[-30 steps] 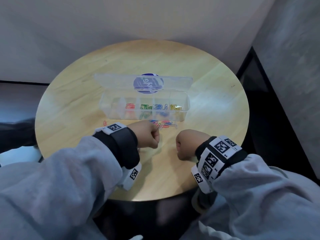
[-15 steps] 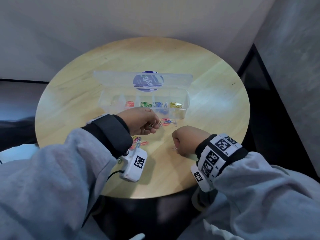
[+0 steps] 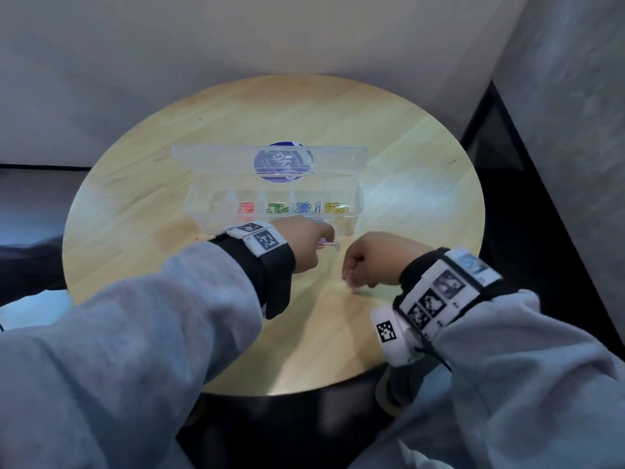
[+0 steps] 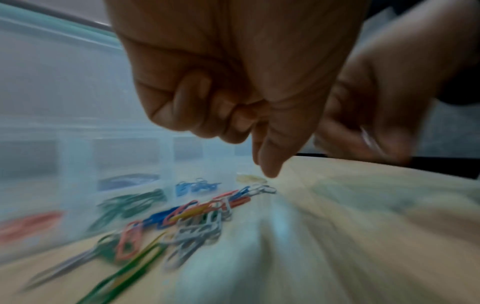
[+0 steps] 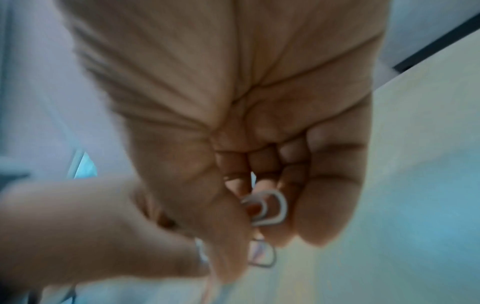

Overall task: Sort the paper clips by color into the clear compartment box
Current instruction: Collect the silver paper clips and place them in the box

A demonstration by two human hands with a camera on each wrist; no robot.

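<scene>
The clear compartment box [image 3: 359, 198] stands open mid-table, with red [image 3: 247, 208], green [image 3: 277, 208], blue [image 3: 306, 207] and yellow clips [image 3: 336, 208] in separate compartments. A loose pile of mixed clips [image 4: 197, 214] lies just in front of it. My left hand [image 4: 265, 168] hovers over the pile's right end with its fingers curled and thumb and forefinger pointing down together; nothing shows between them. To its right, my right hand [image 5: 259, 216] is a fist pinching white paper clips [image 5: 272, 207] just above the table.
The box's lid [image 3: 270, 157] with a blue round label lies flat behind it. The round wooden table [image 3: 422, 170] sits in a corner, with walls behind and at right and a dark gap off its right edge.
My left hand has turned from palm-up to knuckles-up and moved forward over the pile by the box. The right fist has barely shifted.
</scene>
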